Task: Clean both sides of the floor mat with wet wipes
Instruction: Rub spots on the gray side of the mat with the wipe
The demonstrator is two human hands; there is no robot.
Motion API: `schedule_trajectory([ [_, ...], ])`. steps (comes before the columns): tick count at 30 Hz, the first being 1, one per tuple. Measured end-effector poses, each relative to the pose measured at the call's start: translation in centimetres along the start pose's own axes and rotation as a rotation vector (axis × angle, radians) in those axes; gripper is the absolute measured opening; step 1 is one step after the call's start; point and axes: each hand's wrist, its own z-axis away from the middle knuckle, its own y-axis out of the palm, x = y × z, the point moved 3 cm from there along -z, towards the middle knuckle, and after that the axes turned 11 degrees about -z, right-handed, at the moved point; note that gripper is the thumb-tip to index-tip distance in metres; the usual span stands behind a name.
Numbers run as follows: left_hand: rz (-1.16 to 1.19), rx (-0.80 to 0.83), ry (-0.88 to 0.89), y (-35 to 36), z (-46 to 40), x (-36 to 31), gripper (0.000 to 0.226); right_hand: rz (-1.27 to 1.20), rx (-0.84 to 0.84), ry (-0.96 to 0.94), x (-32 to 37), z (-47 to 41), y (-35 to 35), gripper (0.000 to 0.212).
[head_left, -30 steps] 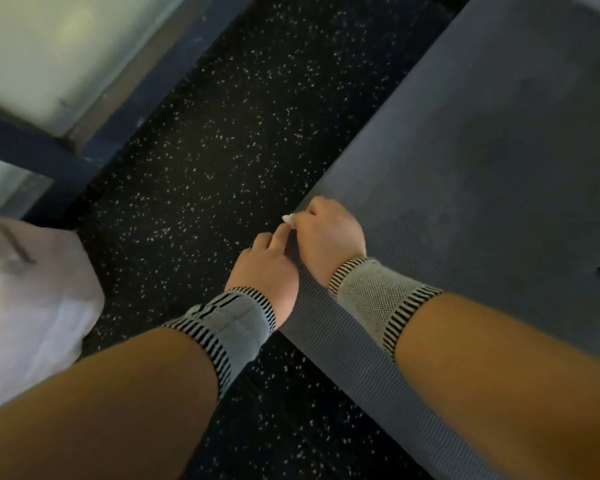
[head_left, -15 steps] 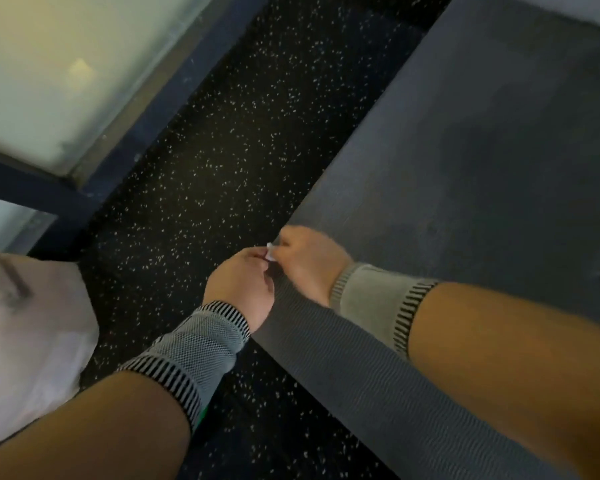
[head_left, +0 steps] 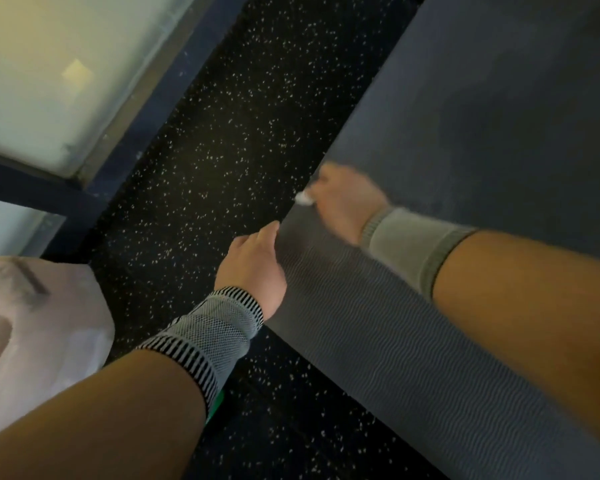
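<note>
A dark grey floor mat (head_left: 482, 126) lies on the speckled floor, its near edge folded over so the ribbed underside (head_left: 378, 341) shows. My left hand (head_left: 253, 265) grips the fold's left edge, fingers curled under it. My right hand (head_left: 343, 202), blurred with motion, is curled round a small white wet wipe (head_left: 305, 199) that peeks out at the mat's left edge. Both wrists wear knitted bands.
Black speckled rubber floor (head_left: 229, 140) runs left of the mat. A dark blue frame with frosted panels (head_left: 49, 81) stands at upper left. A white bag (head_left: 32, 341) sits at lower left. Something green (head_left: 217, 403) peeks from under my left forearm.
My two hands, which were touching at the mat's edge, have parted. The right hand with the wipe has moved up along the edge; the left stays on the fold.
</note>
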Motion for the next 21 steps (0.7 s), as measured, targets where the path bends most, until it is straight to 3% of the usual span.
schedule_trajectory([
  [3,-0.118,-0.032,0.094,0.4,0.2,-0.6,0.068,-0.022,-0.173,0.260,-2.3,-0.7,-1.5,0.019],
  [5,-0.156,-0.024,0.107,0.8,0.0,-1.0,0.067,-0.069,-0.111,0.152,0.7,1.0,0.4,0.020],
  [7,-0.127,-0.006,0.099,1.2,0.0,-1.4,0.066,-0.136,0.057,-0.047,4.6,4.2,2.4,0.023],
  [9,-0.088,-0.005,0.071,1.5,0.0,-1.7,0.067,-0.044,0.126,-0.152,3.8,4.4,2.2,0.022],
  [13,-0.077,-0.007,0.039,1.7,0.1,-1.5,0.068,0.084,-0.131,0.153,-2.0,1.8,-1.3,0.019],
  [15,-0.069,0.006,0.037,1.7,0.0,-1.6,0.069,0.052,-0.200,0.224,-1.1,2.6,-0.8,0.016],
  [19,-0.033,0.029,0.064,2.2,0.4,-1.4,0.073,-0.076,0.113,-0.103,5.1,6.6,2.9,0.015],
  [21,-0.047,0.018,0.090,2.5,0.6,-1.3,0.071,-0.016,0.102,-0.081,3.2,5.5,1.6,0.016],
])
